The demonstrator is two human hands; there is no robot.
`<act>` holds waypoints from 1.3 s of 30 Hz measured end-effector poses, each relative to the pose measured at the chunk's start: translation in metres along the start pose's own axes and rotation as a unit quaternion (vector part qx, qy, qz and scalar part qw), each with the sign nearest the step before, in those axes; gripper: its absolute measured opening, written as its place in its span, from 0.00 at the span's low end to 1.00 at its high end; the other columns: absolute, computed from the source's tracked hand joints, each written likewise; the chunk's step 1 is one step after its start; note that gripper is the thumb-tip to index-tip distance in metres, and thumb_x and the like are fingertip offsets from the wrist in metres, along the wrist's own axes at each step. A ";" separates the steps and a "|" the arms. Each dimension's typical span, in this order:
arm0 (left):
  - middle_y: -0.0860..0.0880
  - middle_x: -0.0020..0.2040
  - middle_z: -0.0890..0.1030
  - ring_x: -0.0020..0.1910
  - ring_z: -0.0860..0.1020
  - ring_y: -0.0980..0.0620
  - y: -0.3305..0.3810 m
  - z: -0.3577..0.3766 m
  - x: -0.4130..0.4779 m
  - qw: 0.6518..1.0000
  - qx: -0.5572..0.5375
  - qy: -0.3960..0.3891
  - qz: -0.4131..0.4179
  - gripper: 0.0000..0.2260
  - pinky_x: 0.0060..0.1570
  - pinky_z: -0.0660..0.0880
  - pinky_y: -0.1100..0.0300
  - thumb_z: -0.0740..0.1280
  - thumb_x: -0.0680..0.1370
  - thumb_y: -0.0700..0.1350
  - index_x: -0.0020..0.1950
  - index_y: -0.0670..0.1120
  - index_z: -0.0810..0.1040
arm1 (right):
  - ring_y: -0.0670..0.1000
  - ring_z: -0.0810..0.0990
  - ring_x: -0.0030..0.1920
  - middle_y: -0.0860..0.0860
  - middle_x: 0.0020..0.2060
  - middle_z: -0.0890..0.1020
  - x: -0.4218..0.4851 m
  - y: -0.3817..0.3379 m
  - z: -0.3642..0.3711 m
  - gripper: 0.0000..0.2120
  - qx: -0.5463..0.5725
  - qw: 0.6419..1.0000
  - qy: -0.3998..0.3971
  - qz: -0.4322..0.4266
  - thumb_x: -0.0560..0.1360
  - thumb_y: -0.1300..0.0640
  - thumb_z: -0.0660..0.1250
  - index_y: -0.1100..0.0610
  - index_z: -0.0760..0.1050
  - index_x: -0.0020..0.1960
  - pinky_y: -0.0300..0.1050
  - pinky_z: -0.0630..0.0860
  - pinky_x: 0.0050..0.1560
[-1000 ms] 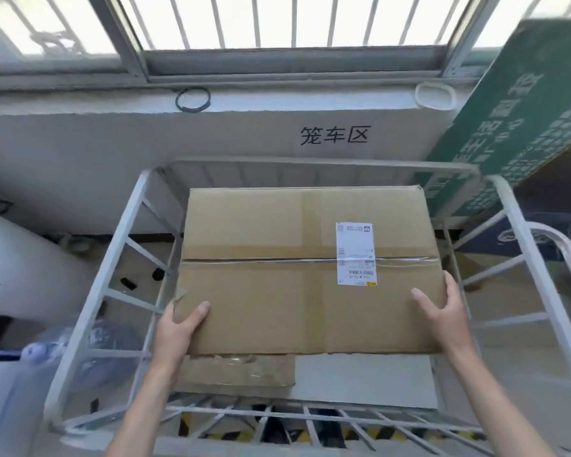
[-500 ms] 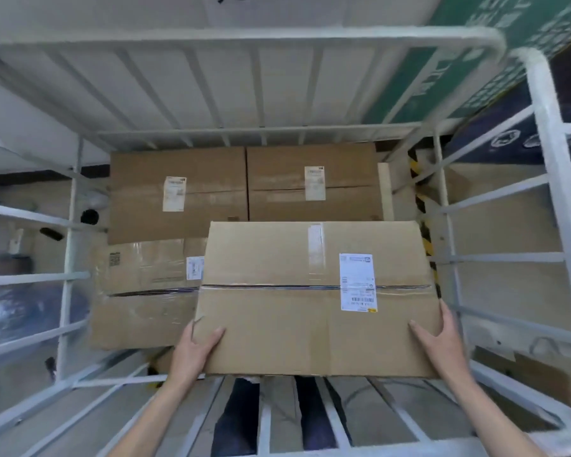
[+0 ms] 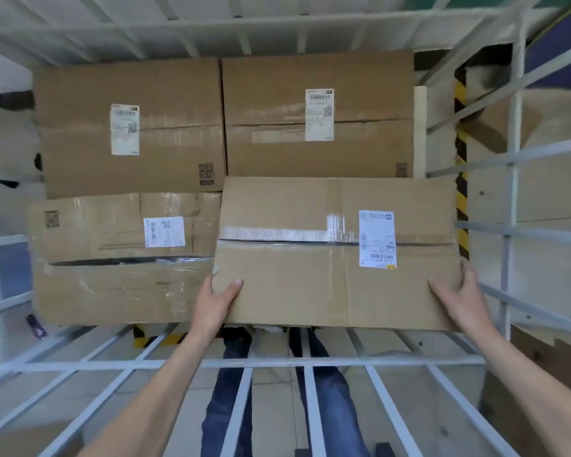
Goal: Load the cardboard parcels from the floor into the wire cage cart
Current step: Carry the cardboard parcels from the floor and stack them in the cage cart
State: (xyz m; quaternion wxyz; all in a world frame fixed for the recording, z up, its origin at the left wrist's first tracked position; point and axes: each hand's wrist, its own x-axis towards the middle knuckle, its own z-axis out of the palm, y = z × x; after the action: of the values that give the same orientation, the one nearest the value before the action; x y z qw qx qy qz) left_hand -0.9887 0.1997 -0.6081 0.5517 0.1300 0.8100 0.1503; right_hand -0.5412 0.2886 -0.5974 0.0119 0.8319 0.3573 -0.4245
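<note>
I look straight down into the white wire cage cart [image 3: 277, 361]. A brown cardboard parcel [image 3: 310, 278] with a white label sits low in the cart's near right part. My left hand [image 3: 216, 301] grips its near left corner, thumb on top. At the near right corner my right hand [image 3: 459, 298] holds the box's side. Three more parcels lie inside: a far left parcel [image 3: 129, 127], a far right parcel [image 3: 317, 113] and a taped near left parcel [image 3: 119, 258].
The cart's right wall bars [image 3: 511, 192] stand close to my right hand. Yellow-black hazard tape [image 3: 462, 179] shows on the floor beyond. My legs in blue jeans [image 3: 231, 407] are visible through the near wall.
The parcel has gone down from the cart's top rim into the cart, beside the near left parcel. My view has tilted down and moved closer. Both hands keep their hold.
</note>
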 end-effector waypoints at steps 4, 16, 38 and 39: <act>0.53 0.59 0.81 0.58 0.79 0.50 -0.027 0.010 0.028 0.994 0.112 0.010 -0.007 0.28 0.61 0.76 0.46 0.72 0.69 0.66 0.63 0.54 0.72 | 0.58 0.66 0.74 0.52 0.76 0.64 0.044 0.011 0.035 0.41 -0.019 0.999 -0.013 -0.022 0.74 0.44 0.71 0.47 0.52 0.79 0.63 0.64 0.72; 0.41 0.59 0.74 0.60 0.73 0.40 -0.059 0.061 0.087 0.953 0.262 0.150 -0.001 0.17 0.59 0.72 0.46 0.71 0.75 0.48 0.61 0.43 0.73 | 0.61 0.62 0.75 0.57 0.77 0.59 0.110 0.043 0.107 0.48 -0.108 0.991 -0.084 0.000 0.76 0.47 0.70 0.45 0.37 0.80 0.63 0.63 0.73; 0.44 0.73 0.71 0.71 0.70 0.45 0.042 -0.003 -0.092 0.958 0.273 -0.034 0.085 0.26 0.70 0.66 0.50 0.66 0.80 0.47 0.76 0.44 0.66 | 0.53 0.57 0.79 0.51 0.79 0.60 -0.153 -0.136 0.119 0.30 -0.147 0.941 -0.245 -0.182 0.81 0.54 0.60 0.53 0.55 0.81 0.51 0.54 0.78; 0.45 0.74 0.70 0.73 0.68 0.45 0.054 -0.011 -0.106 0.954 0.278 -0.039 0.108 0.26 0.72 0.64 0.51 0.66 0.80 0.47 0.77 0.44 0.64 | 0.53 0.55 0.79 0.52 0.80 0.59 -0.166 -0.137 0.104 0.30 -0.144 0.947 -0.226 -0.179 0.81 0.53 0.60 0.53 0.54 0.81 0.51 0.53 0.78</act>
State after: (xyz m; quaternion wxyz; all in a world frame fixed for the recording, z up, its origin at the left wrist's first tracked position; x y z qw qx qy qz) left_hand -0.9591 0.2080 -0.4930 0.5052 0.3706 0.7789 -0.0270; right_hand -0.7605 0.2603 -0.5062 0.1363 0.6257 0.5454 -0.5407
